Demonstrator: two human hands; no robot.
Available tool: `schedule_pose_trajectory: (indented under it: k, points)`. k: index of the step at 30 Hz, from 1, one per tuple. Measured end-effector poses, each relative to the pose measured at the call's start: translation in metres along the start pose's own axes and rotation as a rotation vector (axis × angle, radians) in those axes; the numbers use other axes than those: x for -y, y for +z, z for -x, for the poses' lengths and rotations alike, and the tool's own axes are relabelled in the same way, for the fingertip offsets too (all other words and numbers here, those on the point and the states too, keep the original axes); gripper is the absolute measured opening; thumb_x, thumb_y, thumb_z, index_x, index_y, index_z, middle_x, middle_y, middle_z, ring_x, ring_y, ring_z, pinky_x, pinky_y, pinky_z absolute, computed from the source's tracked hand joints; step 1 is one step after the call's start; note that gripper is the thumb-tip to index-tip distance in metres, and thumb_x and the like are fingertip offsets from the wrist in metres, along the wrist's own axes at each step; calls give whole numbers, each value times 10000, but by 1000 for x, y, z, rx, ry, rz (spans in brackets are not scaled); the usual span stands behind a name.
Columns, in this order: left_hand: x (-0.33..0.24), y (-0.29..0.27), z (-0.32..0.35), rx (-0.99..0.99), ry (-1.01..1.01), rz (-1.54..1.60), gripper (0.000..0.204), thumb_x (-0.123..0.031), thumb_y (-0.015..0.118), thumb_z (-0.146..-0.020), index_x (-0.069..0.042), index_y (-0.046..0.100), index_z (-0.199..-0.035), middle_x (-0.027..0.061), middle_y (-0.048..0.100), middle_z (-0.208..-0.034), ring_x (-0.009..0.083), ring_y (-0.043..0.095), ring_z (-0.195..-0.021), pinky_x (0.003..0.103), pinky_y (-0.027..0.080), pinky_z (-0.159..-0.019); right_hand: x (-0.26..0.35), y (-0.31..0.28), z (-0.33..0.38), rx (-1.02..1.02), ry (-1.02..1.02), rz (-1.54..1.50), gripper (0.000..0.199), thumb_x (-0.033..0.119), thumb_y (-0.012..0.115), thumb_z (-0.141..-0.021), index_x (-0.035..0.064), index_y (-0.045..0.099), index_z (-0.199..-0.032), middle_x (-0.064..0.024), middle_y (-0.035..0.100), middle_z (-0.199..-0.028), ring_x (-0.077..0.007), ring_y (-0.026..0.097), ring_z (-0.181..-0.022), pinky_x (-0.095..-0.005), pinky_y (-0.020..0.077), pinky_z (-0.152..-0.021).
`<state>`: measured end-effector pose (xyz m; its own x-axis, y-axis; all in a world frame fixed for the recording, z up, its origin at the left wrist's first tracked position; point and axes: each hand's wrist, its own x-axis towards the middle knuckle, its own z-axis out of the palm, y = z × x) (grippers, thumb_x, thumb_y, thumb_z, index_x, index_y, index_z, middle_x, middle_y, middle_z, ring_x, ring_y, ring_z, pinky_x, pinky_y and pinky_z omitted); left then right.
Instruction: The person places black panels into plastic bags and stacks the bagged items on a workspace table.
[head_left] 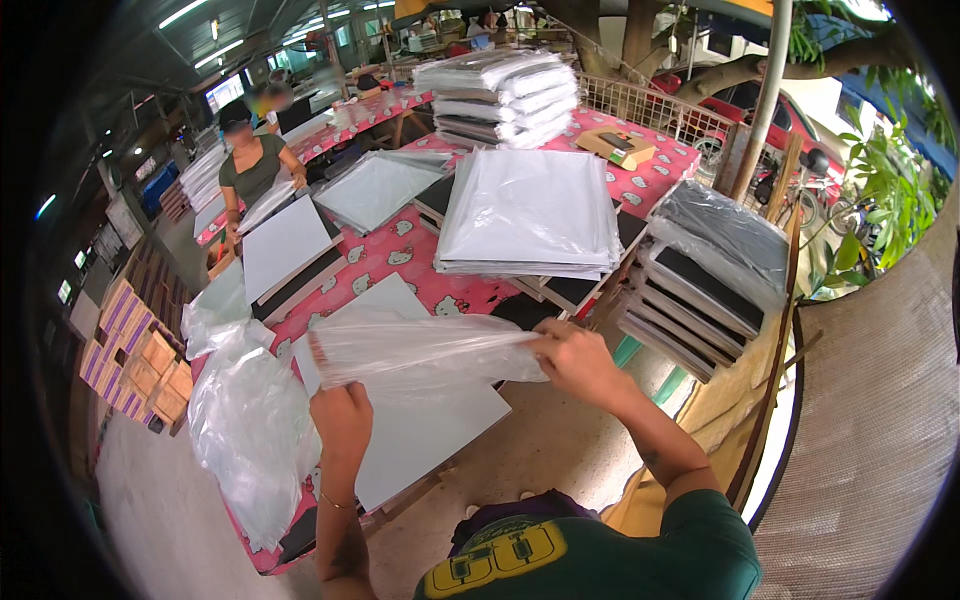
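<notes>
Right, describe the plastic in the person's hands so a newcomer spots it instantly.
Find the pink table, then the white board at its near edge. Over it, clear plastic stretches between left hand and right hand, unlike the loose plastic heap to its left.

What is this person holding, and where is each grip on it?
A thin, clear plastic sheet or bag, stretched out sideways: the left grip holds its left end, and the right grip pinches its gathered right end.
</notes>
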<state>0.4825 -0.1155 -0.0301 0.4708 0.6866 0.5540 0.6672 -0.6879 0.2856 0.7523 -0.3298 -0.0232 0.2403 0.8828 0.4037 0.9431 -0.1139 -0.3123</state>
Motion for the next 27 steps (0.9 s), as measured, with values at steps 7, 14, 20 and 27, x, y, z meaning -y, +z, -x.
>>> schedule_pose_trajectory:
  k: [7,14,20,27]
  points:
    - [31,-8,23,-84,38,-79,107,-45,571,-729,54,579,-770,225,577,-628,430,550,-573,498,440,-559,-5,-8,-5,228,-366,-735,320,-107,584,-688,84,649,-936,-108,514,-1005,-261,563,-926,-349,467,-766]
    - [-16,-35,25,-327,-153,150,165,-135,606,-794,23,650,-778,162,601,-687,319,582,-578,459,459,-570,-4,-22,-14,-750,-58,-140,318,-36,603,-721,-11,621,-1038,-163,533,-812,-301,598,-621,-388,472,-488]
    - [49,-38,66,424,155,-172,274,-249,642,-797,-39,617,-622,178,556,-1054,341,462,-1124,503,295,-1017,-72,19,11,198,139,-48,266,260,668,-771,45,698,-923,-142,611,-1048,-348,646,-785,-435,510,-706]
    - [34,-118,43,-31,-21,1600,243,-276,643,-825,-40,585,-816,153,590,-921,253,568,-920,428,446,-855,-74,-6,-1,440,-343,-556,510,511,638,-783,33,692,-953,-149,651,-895,-314,621,-936,-360,454,-834]
